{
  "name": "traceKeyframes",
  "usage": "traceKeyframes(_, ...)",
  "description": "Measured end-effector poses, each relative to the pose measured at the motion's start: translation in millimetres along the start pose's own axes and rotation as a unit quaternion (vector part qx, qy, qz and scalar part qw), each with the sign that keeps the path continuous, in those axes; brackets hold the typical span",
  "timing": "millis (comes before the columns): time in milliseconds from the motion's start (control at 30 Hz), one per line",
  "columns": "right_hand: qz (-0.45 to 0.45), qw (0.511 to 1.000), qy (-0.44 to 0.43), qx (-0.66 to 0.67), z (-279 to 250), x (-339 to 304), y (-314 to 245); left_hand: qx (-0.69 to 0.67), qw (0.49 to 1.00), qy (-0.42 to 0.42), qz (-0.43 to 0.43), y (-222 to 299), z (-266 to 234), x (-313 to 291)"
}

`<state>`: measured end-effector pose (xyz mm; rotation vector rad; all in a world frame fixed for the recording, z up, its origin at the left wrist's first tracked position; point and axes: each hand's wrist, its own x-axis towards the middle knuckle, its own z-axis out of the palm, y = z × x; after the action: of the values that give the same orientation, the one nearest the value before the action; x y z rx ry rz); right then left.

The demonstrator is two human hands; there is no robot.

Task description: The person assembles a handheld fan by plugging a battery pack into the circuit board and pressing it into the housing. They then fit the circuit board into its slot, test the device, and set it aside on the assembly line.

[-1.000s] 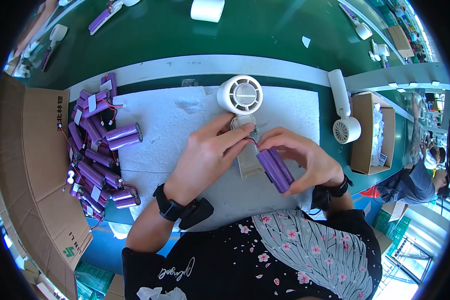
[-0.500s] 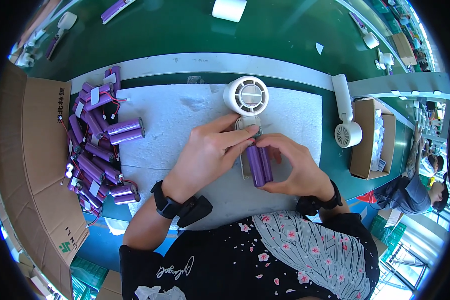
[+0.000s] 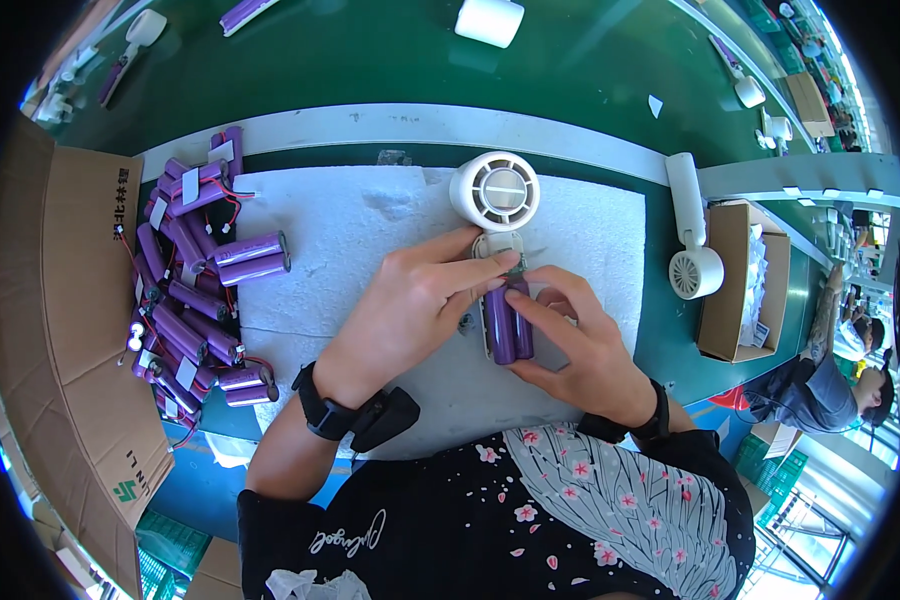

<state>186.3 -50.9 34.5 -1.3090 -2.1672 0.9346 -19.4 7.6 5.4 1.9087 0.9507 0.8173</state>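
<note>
A white handheld fan [image 3: 494, 192] lies on the foam sheet [image 3: 320, 215], its round grille at the far end and its handle open toward me. A purple twin-cell battery pack [image 3: 506, 325] sits over the handle, seemingly inside its shell. My left hand [image 3: 420, 300] is closed at the top of the handle, thumb and fingers pinching by the small circuit board, partly hidden. My right hand [image 3: 580, 340] grips the battery pack from the right, with its index finger on top and thumb by the lower end.
Several purple battery packs with red wires [image 3: 185, 290] are heaped at the left beside a cardboard box [image 3: 90, 300]. Another white fan [image 3: 695, 265] and an open carton [image 3: 745, 280] stand at the right. Beyond the white rail [image 3: 390, 125], parts lie on the green belt [image 3: 340, 60]. A co-worker [image 3: 820, 385] sits far right.
The battery pack has shifted slightly left and away from me, into line with the fan handle. My right-hand fingers have moved onto its top. Parts on the belt have moved right.
</note>
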Motion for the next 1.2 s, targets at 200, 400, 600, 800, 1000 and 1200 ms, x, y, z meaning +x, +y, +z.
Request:
traceKeyframes(200,-0.026,0.998,0.037,-0.04,5,-2,2,0.006,1.0,-0.001,0.007,2,0,0)
traceKeyframes(400,-0.047,0.995,0.049,-0.077,6,-3,3,0.014,1.0,0.005,0.008,3,0,0)
traceKeyframes(600,-0.058,0.995,0.023,-0.082,0,-1,7,-0.002,1.0,0.02,0.006,2,2,1)
traceKeyframes(800,-0.057,0.993,0.021,-0.101,5,-2,5,0.004,1.0,0.01,-0.004,2,0,0)
traceKeyframes(1000,-0.041,0.998,0.045,-0.03,8,0,8,-0.031,0.999,-0.01,-0.012,1,-5,2)
traceKeyframes(1200,-0.041,0.999,0.015,0.012,5,10,13,-0.042,0.998,-0.036,-0.019,1,-11,2)
